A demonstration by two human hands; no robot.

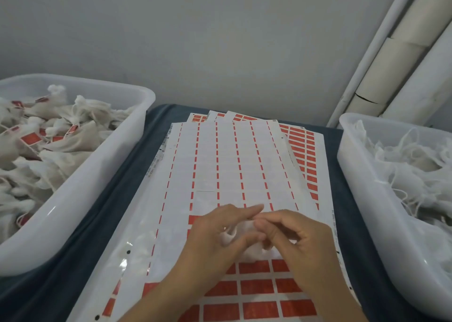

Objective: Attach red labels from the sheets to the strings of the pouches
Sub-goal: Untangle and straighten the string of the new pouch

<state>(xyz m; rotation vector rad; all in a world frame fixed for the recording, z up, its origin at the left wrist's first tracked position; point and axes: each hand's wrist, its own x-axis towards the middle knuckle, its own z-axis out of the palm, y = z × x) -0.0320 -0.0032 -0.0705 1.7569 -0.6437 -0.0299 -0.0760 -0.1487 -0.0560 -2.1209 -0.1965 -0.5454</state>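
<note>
Pouch (232,234) of white mesh is sitting bunched between my two hands, low over the top label sheet (234,165), just above the rows of red labels (259,286) that are lying unpeeled near me. My left hand (215,238) is cradling it with fingers loosely curled and the forefinger reaching forward, while my right hand (293,238) is curling its fingers in against the pouch's top, pinching at it, though whether the string is between them I cannot tell. Labelled pouches are filling the left bin (97,174) and plain ones are lying in the right bin (362,187).
</note>
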